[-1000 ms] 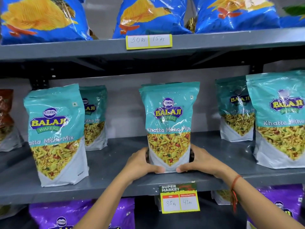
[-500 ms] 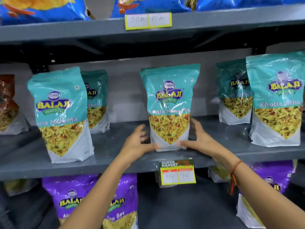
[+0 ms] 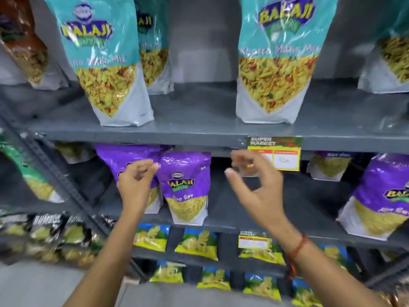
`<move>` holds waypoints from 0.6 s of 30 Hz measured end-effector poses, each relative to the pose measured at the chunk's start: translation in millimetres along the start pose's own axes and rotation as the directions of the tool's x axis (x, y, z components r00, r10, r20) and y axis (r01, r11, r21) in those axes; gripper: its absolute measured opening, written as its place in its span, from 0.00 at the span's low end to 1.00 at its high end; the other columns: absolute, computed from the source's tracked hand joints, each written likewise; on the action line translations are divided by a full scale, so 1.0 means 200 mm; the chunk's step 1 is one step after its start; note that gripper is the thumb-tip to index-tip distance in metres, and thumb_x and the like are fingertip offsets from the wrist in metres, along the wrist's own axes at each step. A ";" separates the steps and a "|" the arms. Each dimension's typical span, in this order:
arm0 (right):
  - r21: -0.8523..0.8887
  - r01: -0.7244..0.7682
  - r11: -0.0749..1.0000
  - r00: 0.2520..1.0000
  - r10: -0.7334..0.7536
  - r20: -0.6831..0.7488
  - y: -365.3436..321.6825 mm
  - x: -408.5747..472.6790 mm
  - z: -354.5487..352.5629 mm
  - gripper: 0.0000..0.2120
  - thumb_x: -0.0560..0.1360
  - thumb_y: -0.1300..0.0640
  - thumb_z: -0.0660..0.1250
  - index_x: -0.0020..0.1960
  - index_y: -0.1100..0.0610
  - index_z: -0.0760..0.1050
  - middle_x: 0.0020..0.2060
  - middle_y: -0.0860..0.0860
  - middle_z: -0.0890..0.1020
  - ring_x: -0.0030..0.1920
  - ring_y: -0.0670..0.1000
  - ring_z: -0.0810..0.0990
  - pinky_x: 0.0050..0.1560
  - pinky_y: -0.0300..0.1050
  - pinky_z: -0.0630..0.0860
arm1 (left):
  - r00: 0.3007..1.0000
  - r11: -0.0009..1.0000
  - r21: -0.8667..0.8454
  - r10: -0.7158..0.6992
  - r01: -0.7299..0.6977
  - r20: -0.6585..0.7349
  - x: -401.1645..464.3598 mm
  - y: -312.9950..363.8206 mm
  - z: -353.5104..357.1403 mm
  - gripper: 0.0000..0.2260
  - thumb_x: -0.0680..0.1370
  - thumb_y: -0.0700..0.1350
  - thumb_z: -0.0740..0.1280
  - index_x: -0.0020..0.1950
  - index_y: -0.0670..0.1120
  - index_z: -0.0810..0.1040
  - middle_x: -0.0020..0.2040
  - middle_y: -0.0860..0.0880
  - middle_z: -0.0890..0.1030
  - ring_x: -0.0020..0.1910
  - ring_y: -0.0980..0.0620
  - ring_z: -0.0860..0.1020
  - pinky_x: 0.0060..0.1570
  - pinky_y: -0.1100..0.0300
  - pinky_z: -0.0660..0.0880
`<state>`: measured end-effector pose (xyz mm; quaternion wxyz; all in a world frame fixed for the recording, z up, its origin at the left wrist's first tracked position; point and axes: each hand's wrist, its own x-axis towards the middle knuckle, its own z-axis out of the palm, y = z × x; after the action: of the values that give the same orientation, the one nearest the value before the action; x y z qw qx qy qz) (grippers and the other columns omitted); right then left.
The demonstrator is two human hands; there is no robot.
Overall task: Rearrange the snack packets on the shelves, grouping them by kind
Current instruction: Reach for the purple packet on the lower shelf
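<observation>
- I see a purple snack packet (image 3: 185,187) standing upright at the front of the lower shelf (image 3: 243,220), between the two hands; a second purple packet (image 3: 124,158) stands just behind it to the left, partly hidden.
- My left hand (image 3: 135,185) hovers in front of that rear packet, fingers loosely curled and part open; I cannot tell whether the fingertips touch the front packet's top left corner, and it grips nothing.
- My right hand (image 3: 254,187) is raised to the right of the front packet, apart from it, fingers spread in a half-open curl and holding nothing; a red thread (image 3: 297,248) circles the wrist.
- On the upper shelf (image 3: 199,131), a teal packet (image 3: 274,63) stands upright above the right hand, with another teal packet (image 3: 106,63) to the left.
- A yellow price tag (image 3: 281,156) hangs from the upper shelf's front edge, just behind the right hand's fingers.
- At far right on the lower shelf, a further purple packet (image 3: 380,196) leans, tilted.
- Below, small blue-and-yellow packets (image 3: 197,242) sit in rows; black packets (image 3: 51,231) lie at the near left, blurred.
</observation>
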<state>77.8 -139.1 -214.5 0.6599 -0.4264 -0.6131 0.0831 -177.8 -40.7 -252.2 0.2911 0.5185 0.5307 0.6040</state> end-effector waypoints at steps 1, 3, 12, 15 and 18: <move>0.016 -0.073 0.997 0.995 0.072 0.067 0.07 -0.06 0.05 0.13 0.73 0.54 0.73 0.56 0.47 0.78 0.47 0.43 0.83 0.48 0.46 0.83 0.43 0.43 0.81 | 0.997 0.995 0.066 -0.074 0.072 0.027 -0.01 -0.11 -0.03 0.07 0.73 0.40 0.74 0.50 0.44 0.82 0.47 0.37 0.84 0.39 0.51 0.78 0.49 0.53 0.76; -0.016 -0.271 0.962 0.944 0.270 0.189 0.24 -0.17 0.15 0.16 0.71 0.53 0.75 0.56 0.46 0.76 0.49 0.41 0.82 0.47 0.46 0.82 0.42 0.46 0.81 | 0.963 0.967 0.149 -0.227 0.205 0.145 -0.05 -0.30 -0.06 0.11 0.71 0.36 0.75 0.52 0.39 0.81 0.47 0.38 0.83 0.44 0.48 0.79 0.46 0.57 0.78; -0.333 -0.611 0.718 0.489 0.674 0.554 0.91 -0.42 0.49 0.39 0.64 0.57 0.81 0.69 0.55 0.65 0.63 0.54 0.79 0.63 0.54 0.78 0.59 0.50 0.78 | 0.720 0.875 0.350 -0.478 0.335 0.503 -0.09 -0.70 0.06 0.27 0.69 0.28 0.73 0.65 0.38 0.69 0.58 0.39 0.80 0.56 0.42 0.80 0.55 0.55 0.79; -0.337 -0.585 0.738 0.478 0.649 0.592 0.97 -0.45 0.55 0.32 0.63 0.57 0.82 0.59 0.47 0.68 0.52 0.44 0.80 0.53 0.46 0.80 0.42 0.22 0.72 | 0.719 0.869 0.339 -0.490 0.360 0.493 -0.08 -0.75 0.08 0.24 0.69 0.27 0.73 0.60 0.42 0.71 0.51 0.45 0.83 0.48 0.49 0.82 0.42 0.67 0.80; -0.307 -0.592 0.745 0.503 0.639 0.582 0.99 -0.46 0.58 0.33 0.61 0.55 0.83 0.61 0.49 0.72 0.48 0.41 0.79 0.50 0.43 0.79 0.37 0.19 0.69 | 0.744 0.873 0.344 -0.479 0.347 0.466 -0.08 -0.81 0.08 0.22 0.67 0.28 0.75 0.55 0.45 0.73 0.45 0.52 0.86 0.43 0.56 0.85 0.40 0.67 0.79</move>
<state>35.5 -21.3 -427.8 0.3133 -0.5804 -0.6129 0.4351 -190.1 -6.6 -410.7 0.4915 0.5653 0.5972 0.2868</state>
